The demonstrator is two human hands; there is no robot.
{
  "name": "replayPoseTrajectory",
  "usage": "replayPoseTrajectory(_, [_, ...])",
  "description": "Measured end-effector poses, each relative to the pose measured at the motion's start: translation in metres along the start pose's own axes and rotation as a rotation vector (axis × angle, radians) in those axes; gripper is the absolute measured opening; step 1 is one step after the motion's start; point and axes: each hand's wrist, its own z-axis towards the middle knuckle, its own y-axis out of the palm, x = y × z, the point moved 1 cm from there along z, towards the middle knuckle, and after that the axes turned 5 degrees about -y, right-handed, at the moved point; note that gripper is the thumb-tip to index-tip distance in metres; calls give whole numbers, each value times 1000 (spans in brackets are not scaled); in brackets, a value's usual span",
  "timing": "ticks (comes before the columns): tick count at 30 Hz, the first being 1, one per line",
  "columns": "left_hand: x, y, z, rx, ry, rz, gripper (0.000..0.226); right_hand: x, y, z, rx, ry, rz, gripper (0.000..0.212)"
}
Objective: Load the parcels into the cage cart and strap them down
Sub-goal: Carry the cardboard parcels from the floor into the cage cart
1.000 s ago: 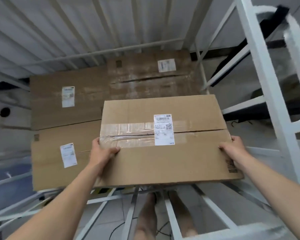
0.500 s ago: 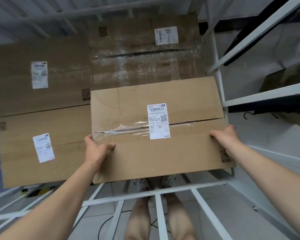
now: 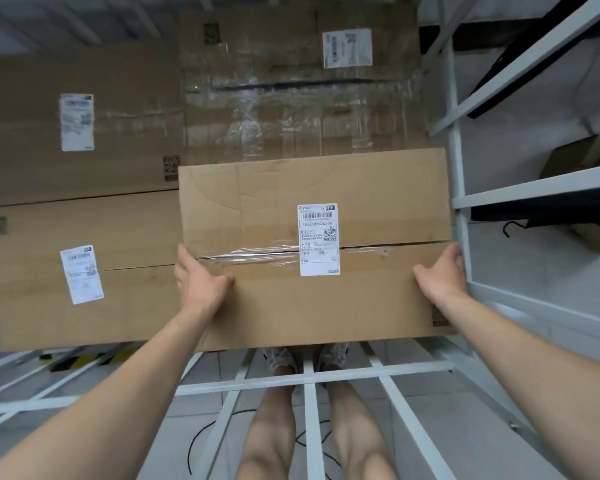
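Note:
I hold a brown cardboard parcel (image 3: 326, 299) with a white shipping label and taped seam, inside the white cage cart (image 3: 459, 202). My left hand (image 3: 198, 282) grips its left edge, thumb on top. My right hand (image 3: 440, 275) grips its right edge, close to the cart's right post. Behind it lies a tape-covered parcel (image 3: 291, 98). To the left sit two labelled parcels, one at the front (image 3: 84, 271) and one farther back (image 3: 77, 133).
The cart's white front bars (image 3: 312, 377) cross below the held parcel, with my legs and shoes (image 3: 278, 358) behind them. Black straps (image 3: 534, 213) hang on the right side rails. A black cable lies on the tiled floor (image 3: 201, 441).
The held parcel has moved down and deeper into the cart, toward the right post. The view has tilted downward; both hands keep their grip.

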Motion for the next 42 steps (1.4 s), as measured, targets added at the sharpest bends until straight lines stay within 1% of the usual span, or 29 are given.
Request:
replayPoseTrajectory(3, [36, 0, -40, 37, 113, 41, 105, -17, -16, -30, -44, -130, -9, 85])
replayPoseTrajectory(6, [71, -5, -97, -1, 272, 93, 96, -50, -34, -77, -75, -210, 38, 81])
replayPoseTrajectory(9, [97, -18, -156, -49, 397, 154, 88, -77, -59, -131, -105, -355, -27, 76])
replayPoseTrajectory(13, [126, -35, -224, -89, 530, 375, 83, -90, -114, -187, -59, -537, -208, 75])
replayPoseTrajectory(16, [146, -46, -269, -64, 668, 547, 79, -87, -173, -211, 55, -606, -325, 74])
replayPoseTrajectory(19, [178, -61, -307, -19, 811, 628, 80, -80, -236, -224, 179, -575, -347, 72])
replayPoseTrajectory(23, [228, -72, -370, -3, 980, 646, 81, -49, -313, -239, 338, -507, -322, 70])
replayPoseTrajectory(26, [262, -69, -416, 30, 1105, 669, 79, -22, -353, -249, 374, -445, -269, 71])
replayPoseTrajectory(28, [283, -54, -449, 23, 1178, 687, 78, 4, -377, -257, 396, -399, -220, 71])
replayPoseTrajectory(33, [331, 18, -553, -57, 1296, 780, 78, 105, -447, -262, 422, -274, -187, 71])
replayPoseTrajectory(37, [366, 95, -650, -122, 1420, 775, 79, 205, -518, -251, 505, -159, -141, 71])
replayPoseTrajectory(42, [387, 196, -756, -220, 1495, 810, 79, 343, -596, -242, 565, 14, -124, 69])
